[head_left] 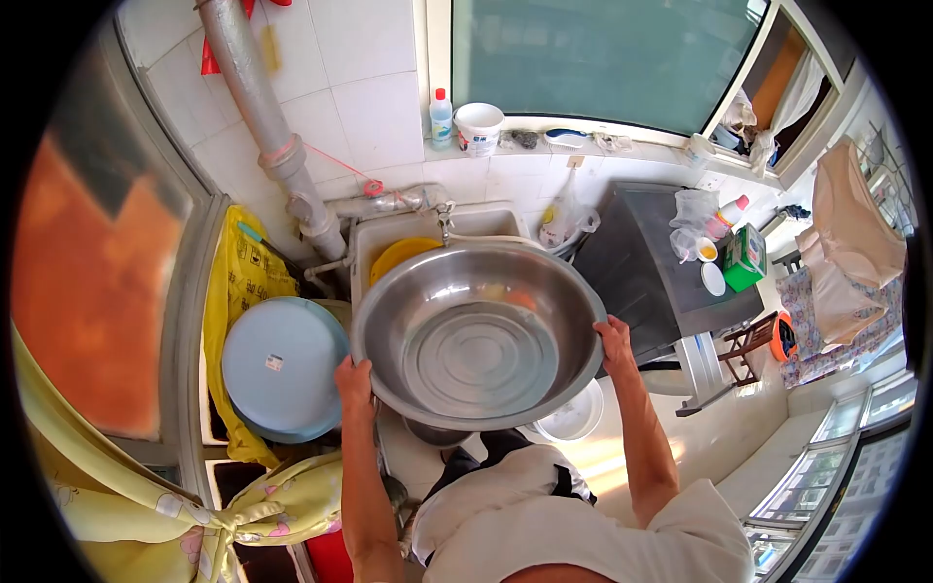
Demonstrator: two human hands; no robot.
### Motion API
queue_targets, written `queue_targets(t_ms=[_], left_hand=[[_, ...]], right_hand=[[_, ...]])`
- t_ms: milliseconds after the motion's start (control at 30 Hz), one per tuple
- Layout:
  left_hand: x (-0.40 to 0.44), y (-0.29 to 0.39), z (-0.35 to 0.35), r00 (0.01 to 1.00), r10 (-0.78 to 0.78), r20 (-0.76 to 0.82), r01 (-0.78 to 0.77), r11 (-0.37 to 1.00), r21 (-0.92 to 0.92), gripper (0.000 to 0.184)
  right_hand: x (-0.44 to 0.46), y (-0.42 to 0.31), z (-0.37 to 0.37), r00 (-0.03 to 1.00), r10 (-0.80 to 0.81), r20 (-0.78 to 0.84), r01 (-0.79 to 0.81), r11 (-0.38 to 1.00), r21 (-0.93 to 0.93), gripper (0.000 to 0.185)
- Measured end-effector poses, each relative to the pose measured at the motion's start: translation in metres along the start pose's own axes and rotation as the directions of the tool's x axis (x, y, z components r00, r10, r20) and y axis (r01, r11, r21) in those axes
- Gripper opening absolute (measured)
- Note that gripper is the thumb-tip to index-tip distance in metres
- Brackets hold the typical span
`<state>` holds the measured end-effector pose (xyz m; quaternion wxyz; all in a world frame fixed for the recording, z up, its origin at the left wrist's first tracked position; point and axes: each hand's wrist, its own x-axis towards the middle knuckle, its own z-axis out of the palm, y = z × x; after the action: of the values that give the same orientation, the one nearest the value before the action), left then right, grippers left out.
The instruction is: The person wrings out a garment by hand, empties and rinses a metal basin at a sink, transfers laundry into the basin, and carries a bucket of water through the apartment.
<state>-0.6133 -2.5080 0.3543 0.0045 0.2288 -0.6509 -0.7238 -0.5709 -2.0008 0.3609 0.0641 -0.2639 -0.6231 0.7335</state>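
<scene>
A large stainless steel basin [578, 321] is held up in front of my body, its inside facing me. Around its left rim closes my left hand [355, 381], thumb on the edge. My right hand [614, 346] grips the opposite rim. Rings show on the basin's bottom; whether a little water lies in it I cannot tell. Behind the basin is a white sink [362, 243], partly hidden, with a yellow basin [400, 255] in it. A metal tap [445, 222] with a pale hose stands over the sink.
Left of the sink, a light blue round lid [282, 360] sits beside a yellow plastic bag [228, 291]. A dark grey cabinet [632, 262] at right carries a green box [745, 258] and bottles. A white basin [573, 413] is on the floor; a tub [479, 129] stands on the sill.
</scene>
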Motion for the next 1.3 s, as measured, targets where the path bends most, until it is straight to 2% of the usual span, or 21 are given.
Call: queue_targets(t_ms=[33,100,167,233,300,333,400,633,767,900,933,1033,1100,1133,1200,1233,1267,1300], left_hand=[[0.004,-0.004,-0.003,1.0,-0.008,-0.008,0.008,1.0,0.0,0.031],[0.012,-0.01,-0.008,0.999,0.041,0.004,-0.041,0.99,0.138,0.034],[0.024,-0.018,-0.01,0.999,0.043,-0.004,-0.042,0.989,0.143,0.035],[0.037,-0.022,-0.012,0.999,0.049,-0.011,-0.047,0.988,0.146,0.037],[0.043,-0.027,-0.014,0.997,0.064,-0.045,-0.05,0.962,0.268,0.037],[0.04,-0.023,-0.012,0.997,0.056,-0.047,-0.041,0.962,0.271,0.037],[0.035,-0.014,-0.005,0.997,0.039,-0.073,-0.027,0.987,0.158,0.037],[0.039,-0.037,-0.002,0.986,0.025,-0.167,0.014,0.974,0.226,0.04],[0.037,-0.043,-0.001,0.979,-0.013,-0.201,0.053,0.98,0.193,0.04],[0.042,-0.06,-0.007,0.973,-0.041,-0.229,0.084,0.98,0.181,0.039],[0.039,-0.062,-0.008,0.972,-0.046,-0.231,0.09,0.979,0.183,0.039],[0.029,-0.063,-0.001,0.975,-0.079,-0.209,0.099,0.991,0.085,0.047],[0.009,-0.048,0.014,0.972,-0.02,-0.234,0.033,0.998,0.049,0.051],[0.002,-0.049,0.019,0.972,-0.024,-0.235,0.038,0.998,0.053,0.051],[-0.013,-0.055,0.027,0.961,-0.079,-0.267,0.03,0.983,-0.182,0.053],[-0.023,-0.056,0.033,0.961,-0.079,-0.264,0.032,0.983,-0.18,0.053],[-0.035,-0.057,0.039,0.947,-0.162,-0.276,0.093,0.965,-0.244,0.052],[-0.045,-0.061,0.043,0.929,-0.24,-0.284,0.149,0.94,-0.308,0.052]], right_hand=[[0.0,0.0,0.003,1.0,0.006,0.001,-0.006,1.0,0.007,0.025],[0.004,0.01,0.005,1.0,0.012,-0.01,-0.012,1.0,0.027,0.026],[0.012,0.021,0.004,1.0,0.006,-0.022,-0.005,0.999,0.051,0.026],[0.016,0.028,0.005,1.0,-0.028,-0.011,0.028,0.999,-0.02,0.027],[0.013,0.032,0.006,1.0,-0.028,-0.008,0.028,0.999,-0.04,0.027],[0.011,0.033,0.009,0.999,-0.037,-0.006,0.036,0.998,-0.056,0.027],[0.014,0.044,0.012,0.999,-0.052,-0.016,0.05,0.996,-0.069,0.027],[0.003,0.06,0.027,0.994,-0.077,-0.075,0.064,0.984,-0.165,0.027],[-0.009,0.069,0.032,0.989,-0.109,-0.102,0.085,0.973,-0.216,0.029],[-0.015,0.069,0.035,0.994,-0.057,-0.097,0.03,0.964,-0.266,0.03],[-0.016,0.07,0.039,0.989,-0.099,-0.113,0.068,0.965,-0.252,0.029],[-0.01,0.079,0.038,0.977,-0.159,-0.139,0.118,0.956,-0.267,0.031],[-0.006,0.079,0.035,0.974,-0.174,-0.143,0.126,0.947,-0.295,0.033],[-0.008,0.069,0.036,0.985,-0.134,-0.108,0.097,0.951,-0.292,0.032],[-0.005,0.065,0.034,0.993,-0.094,-0.077,0.067,0.955,-0.29,0.031],[0.0,0.067,0.031,0.997,-0.03,-0.075,0.007,0.96,-0.28,0.036],[0.005,0.07,0.028,0.997,0.034,-0.07,-0.052,0.962,-0.268,0.042],[0.01,0.074,0.028,0.997,0.033,-0.068,-0.05,0.963,-0.264,0.042]])
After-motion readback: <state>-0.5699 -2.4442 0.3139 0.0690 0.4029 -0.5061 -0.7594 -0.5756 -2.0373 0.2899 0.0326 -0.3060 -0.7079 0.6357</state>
